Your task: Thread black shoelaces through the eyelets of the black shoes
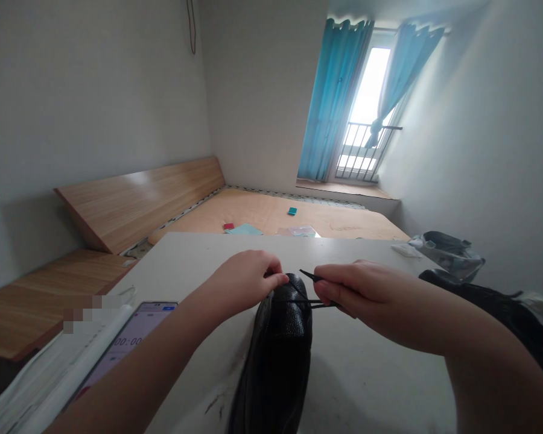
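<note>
White table point(185, 250): phone point(131, 343) showing a timer, near left; plastic bag point(447, 253), right. Beyond: wooden bed frame point(140, 205) with small colored items point(253, 229) on its base; blue curtains point(335, 102) flank a barred window point(366, 108), far end.

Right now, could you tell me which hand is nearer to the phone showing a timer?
Left. The left hand is up and right of the phone; the right hand lies farther, beyond the black shoe.

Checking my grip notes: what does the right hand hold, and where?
The right hand pinches a thin black shoelace in its fingers, near the lace's free end.
</note>
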`<state>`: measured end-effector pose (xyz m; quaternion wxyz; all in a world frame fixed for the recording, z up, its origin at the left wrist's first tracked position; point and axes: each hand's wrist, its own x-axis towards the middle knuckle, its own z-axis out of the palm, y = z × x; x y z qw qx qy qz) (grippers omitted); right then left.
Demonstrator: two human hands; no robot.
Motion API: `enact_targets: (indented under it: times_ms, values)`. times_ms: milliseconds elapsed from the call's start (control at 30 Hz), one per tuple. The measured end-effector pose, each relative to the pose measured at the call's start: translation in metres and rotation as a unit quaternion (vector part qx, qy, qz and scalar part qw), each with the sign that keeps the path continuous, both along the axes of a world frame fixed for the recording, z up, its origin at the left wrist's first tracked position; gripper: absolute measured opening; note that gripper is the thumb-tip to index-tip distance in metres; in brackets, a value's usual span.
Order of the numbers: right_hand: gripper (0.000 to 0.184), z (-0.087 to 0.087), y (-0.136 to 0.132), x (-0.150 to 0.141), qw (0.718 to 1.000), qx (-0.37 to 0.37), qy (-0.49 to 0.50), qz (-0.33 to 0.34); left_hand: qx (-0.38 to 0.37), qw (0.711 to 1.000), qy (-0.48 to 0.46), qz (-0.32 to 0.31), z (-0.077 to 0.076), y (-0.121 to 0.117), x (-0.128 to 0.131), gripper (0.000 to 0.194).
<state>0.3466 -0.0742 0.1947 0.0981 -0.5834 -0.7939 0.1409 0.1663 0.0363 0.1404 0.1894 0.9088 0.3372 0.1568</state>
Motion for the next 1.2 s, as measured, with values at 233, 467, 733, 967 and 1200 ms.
enact_targets:
  times_ms: [233,467,733,967,1200]
  values:
    - [0.031,0.002,0.001,-0.001,0.984,-0.043,0.164,0.056,0.01,0.996,-0.08,-0.027,-0.009,-0.008,0.014,0.026]
    - [0.036,0.005,-0.001,0.001,0.878,-0.115,0.438,0.153,-0.157,0.983,-0.045,-0.08,-0.003,-0.003,0.002,0.034]
    - [0.037,-0.003,0.0,-0.012,0.8,-0.176,0.556,0.142,-0.183,0.978,0.06,-0.082,-0.002,-0.011,0.009,0.037]
    - [0.032,0.003,0.011,-0.004,0.781,-0.093,0.618,0.02,-0.172,0.978,0.093,-0.068,0.006,-0.008,-0.003,0.029]
    - [0.025,-0.002,0.011,-0.014,0.739,-0.034,0.672,-0.029,-0.175,0.974,0.131,-0.055,0.01,-0.011,-0.015,0.036]
